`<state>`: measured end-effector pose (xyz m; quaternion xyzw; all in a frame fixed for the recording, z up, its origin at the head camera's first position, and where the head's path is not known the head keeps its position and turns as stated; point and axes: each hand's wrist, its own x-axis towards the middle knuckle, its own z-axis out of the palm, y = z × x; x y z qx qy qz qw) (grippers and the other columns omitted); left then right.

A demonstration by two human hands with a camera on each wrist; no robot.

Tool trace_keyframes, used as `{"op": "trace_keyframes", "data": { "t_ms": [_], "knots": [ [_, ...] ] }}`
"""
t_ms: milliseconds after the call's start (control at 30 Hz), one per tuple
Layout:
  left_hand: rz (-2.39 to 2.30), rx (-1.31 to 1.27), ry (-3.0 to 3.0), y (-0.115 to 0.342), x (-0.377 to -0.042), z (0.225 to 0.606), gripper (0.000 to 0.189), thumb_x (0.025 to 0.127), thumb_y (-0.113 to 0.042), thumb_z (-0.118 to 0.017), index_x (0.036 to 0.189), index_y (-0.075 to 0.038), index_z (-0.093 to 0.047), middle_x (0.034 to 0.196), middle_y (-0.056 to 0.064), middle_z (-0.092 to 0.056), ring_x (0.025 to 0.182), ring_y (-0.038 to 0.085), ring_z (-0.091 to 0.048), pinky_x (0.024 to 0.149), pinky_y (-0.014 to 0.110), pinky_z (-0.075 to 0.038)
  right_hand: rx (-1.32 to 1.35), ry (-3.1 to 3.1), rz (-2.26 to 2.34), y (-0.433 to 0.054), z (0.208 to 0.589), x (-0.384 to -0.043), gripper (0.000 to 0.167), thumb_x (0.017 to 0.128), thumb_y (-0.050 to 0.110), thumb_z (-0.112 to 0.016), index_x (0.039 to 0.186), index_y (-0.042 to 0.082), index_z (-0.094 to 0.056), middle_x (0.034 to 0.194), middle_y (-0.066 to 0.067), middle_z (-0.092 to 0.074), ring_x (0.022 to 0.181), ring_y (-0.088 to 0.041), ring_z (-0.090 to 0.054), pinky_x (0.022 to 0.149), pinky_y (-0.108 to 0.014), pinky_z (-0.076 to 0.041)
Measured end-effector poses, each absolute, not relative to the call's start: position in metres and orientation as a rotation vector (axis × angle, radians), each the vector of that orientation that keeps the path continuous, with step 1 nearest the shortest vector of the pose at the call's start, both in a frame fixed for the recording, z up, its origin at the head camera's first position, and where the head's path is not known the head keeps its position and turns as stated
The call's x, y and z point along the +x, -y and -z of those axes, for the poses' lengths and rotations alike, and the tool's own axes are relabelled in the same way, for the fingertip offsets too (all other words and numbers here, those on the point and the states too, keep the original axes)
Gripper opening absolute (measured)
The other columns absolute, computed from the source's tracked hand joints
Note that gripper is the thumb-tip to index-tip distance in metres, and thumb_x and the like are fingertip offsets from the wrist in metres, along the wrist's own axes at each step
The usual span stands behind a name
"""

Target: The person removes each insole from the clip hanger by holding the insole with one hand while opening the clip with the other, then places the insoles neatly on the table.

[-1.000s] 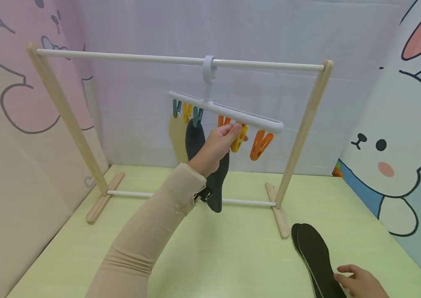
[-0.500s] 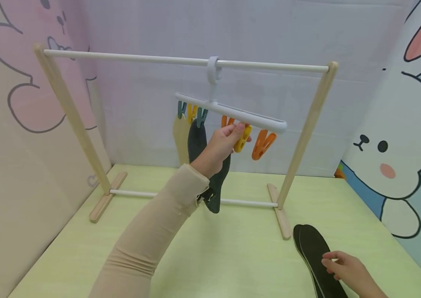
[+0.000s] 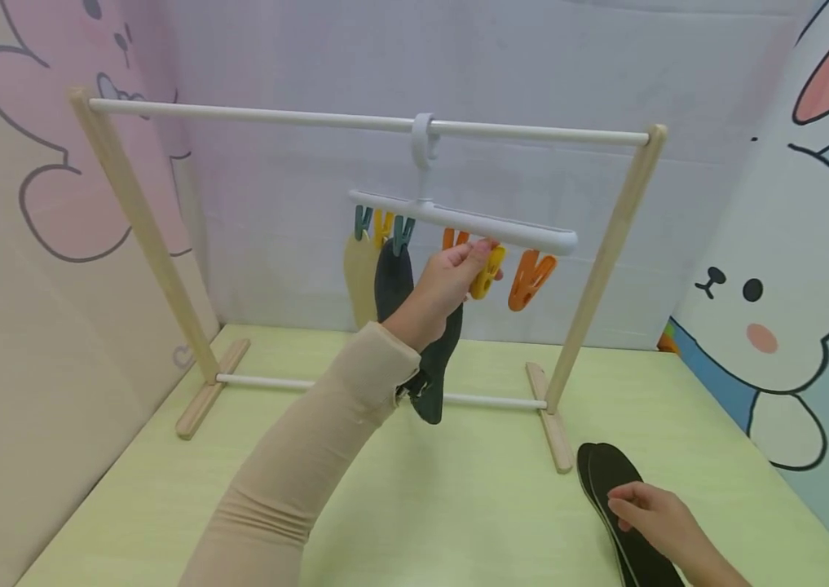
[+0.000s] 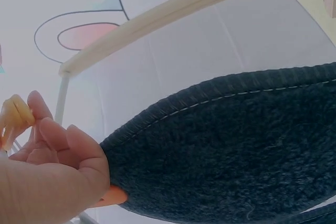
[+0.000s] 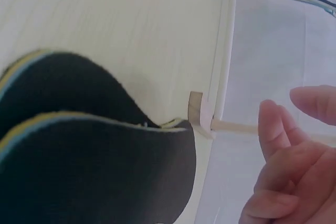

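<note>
Landmark: the white hanger [image 3: 498,227], hooked over the top rail [image 3: 275,116]. Key relation: the pair of dark insoles [image 3: 610,465] lies flat on the worktop [image 3: 487,505], below the hanger, to its right and closer to the person; one insole partly overlaps the other. Their long axis runs from the rack's right foot [image 3: 557,447] obliquely back toward the person. Nearer to them is the right hand [image 3: 663,522], over the pair in the head view; its grip holds nothing, thumb and fingers apart in the wrist view, no contact visible. The left hand [image 3: 443,285] is up under the hanger's right half, its grip pinching a yellow clip [image 3: 489,273]; whether the clip's own jaws are parted, cannot tell. Around it: an orange clip [image 3: 531,281] below the hanger's right end and a second orange clip [image 3: 451,238] below its middle. In the way, as judged: a hanging dark insole [image 3: 443,350] below the hanger, close on the left hand's left, crowding that side; also the rack's right post [image 3: 605,273], right of the hanger. Below the hanger's left half hang another dark insole [image 3: 392,277] and a pale insole [image 3: 359,277].
</note>
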<state>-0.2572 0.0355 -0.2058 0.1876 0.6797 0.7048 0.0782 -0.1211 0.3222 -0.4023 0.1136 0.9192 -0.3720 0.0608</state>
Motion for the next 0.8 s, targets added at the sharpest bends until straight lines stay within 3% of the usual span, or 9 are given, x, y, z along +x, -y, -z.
{"op": "trace_keyframes", "data": {
  "t_ms": [267,433,567,667,800],
  "knots": [
    [-2.106,0.563,-2.084,-0.039,-0.254,0.2,0.042,0.101,-0.037,-0.047,0.121,-0.003,-0.062,0.107,0.006,-0.063,0.096,0.016,-0.053,0.1,0.039,-0.038,0.23,-2.824,1.136,-0.31,0.4,-0.124,0.014,0.092,0.006,-0.059,0.098,-0.006,-0.064,0.072,-0.003,-0.062,0.066,-0.019,-0.057,0.067,-0.035,-0.046],
    [-2.127,0.486,-2.172,-0.038,-0.259,0.201,0.039,0.102,-0.033,-0.046,0.113,0.0,-0.064,0.105,0.004,-0.06,0.101,0.018,-0.052,0.099,0.036,-0.039,0.217,-2.826,1.143,-0.309,0.4,-0.126,0.014,0.092,0.006,-0.059,0.097,-0.006,-0.065,0.071,-0.003,-0.061,0.065,-0.018,-0.055,0.066,-0.034,-0.045],
    [-2.123,0.442,-2.298,-0.035,-0.265,0.206,0.032,0.1,-0.027,-0.052,0.1,0.001,-0.067,0.095,0.004,-0.059,0.099,0.019,-0.051,0.097,0.038,-0.039,0.204,-2.82,1.156,-0.308,0.4,-0.126,0.015,0.092,0.006,-0.059,0.098,-0.006,-0.064,0.07,-0.003,-0.06,0.065,-0.019,-0.055,0.067,-0.035,-0.044],
    [-2.096,0.441,-2.445,-0.032,-0.268,0.208,0.03,0.097,-0.026,-0.058,0.082,-0.001,-0.064,0.077,0.002,-0.053,0.082,0.016,-0.048,0.08,0.031,-0.041,0.194,-2.809,1.173,-0.307,0.399,-0.125,0.015,0.092,0.006,-0.059,0.099,-0.006,-0.064,0.07,-0.003,-0.06,0.066,-0.019,-0.056,0.068,-0.035,-0.044],
    [-2.051,0.406,-2.59,-0.03,-0.274,0.209,0.025,0.094,-0.026,-0.064,0.084,-0.003,-0.061,0.073,0.001,-0.049,0.071,0.015,-0.044,0.062,0.025,-0.035,0.191,-2.787,1.194,-0.306,0.399,-0.125,0.015,0.092,0.005,-0.058,0.099,-0.006,-0.064,0.07,-0.004,-0.06,0.065,-0.019,-0.055,0.068,-0.035,-0.044]
  ]
}}
